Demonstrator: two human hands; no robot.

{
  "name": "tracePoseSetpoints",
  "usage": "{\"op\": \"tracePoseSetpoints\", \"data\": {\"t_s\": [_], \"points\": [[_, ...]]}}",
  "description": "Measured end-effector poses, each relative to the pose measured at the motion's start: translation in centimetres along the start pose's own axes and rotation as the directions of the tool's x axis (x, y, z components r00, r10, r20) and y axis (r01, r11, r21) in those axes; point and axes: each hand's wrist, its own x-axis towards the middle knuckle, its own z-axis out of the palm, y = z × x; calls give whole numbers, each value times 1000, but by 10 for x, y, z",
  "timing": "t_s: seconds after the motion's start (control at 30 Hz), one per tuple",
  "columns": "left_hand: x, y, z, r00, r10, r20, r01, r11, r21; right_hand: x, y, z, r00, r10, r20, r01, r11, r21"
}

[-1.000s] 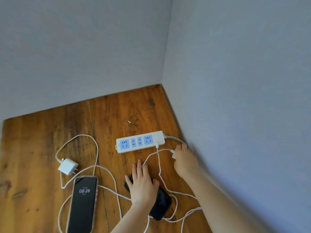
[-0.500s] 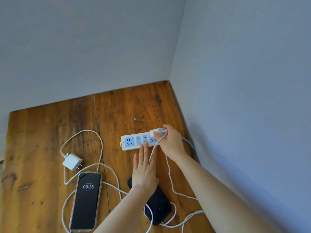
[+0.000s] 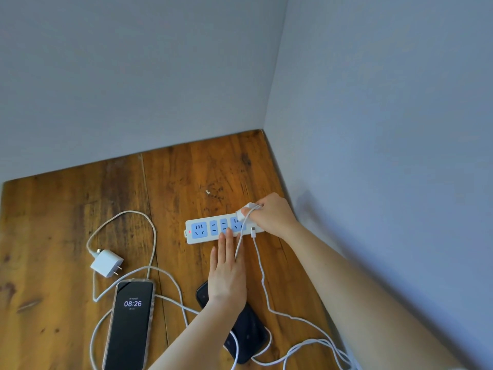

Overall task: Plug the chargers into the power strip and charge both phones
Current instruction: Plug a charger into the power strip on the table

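Note:
A white power strip [image 3: 205, 232] with blue sockets lies on the wooden table. My right hand [image 3: 272, 214] grips a white charger [image 3: 246, 210] over the strip's rightmost socket, its cable [image 3: 262, 279] trailing toward me. My left hand [image 3: 226, 273] lies flat, fingers apart, fingertips touching the strip's near edge. A dark phone [image 3: 245, 332] lies partly under my left wrist. A second phone [image 3: 129, 324], showing 08:26, lies at the lower left. A second white charger [image 3: 106, 263] rests unplugged on the table, prongs pointing right.
Grey walls meet in a corner behind the table [image 3: 66, 209], the right wall close to the strip. White cables loop around both phones and run off the near right edge. A loose cable connector [image 3: 253, 231] hangs by the strip.
My right hand carried the charger from the table by the wall up onto the strip's right end. My left hand slid forward off the dark phone to the strip's near edge.

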Motion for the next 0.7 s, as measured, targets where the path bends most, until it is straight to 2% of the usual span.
{"op": "tracePoseSetpoints", "data": {"t_s": [0.17, 0.47, 0.7], "points": [[0, -1, -2, 1000, 2, 25, -3, 1000, 19, 7, -10, -1, 1000, -13, 22, 16, 986, -168], [-1, 0, -4, 999, -5, 38, 4, 1000, 18, 11, -17, 3, 998, -57, -4, 55, 980, -192], [-1, -2, -4, 1000, 8, 16, -8, 1000, 3, 23, -23, -6, 998, 48, 50, -41, 990, -134]]}}
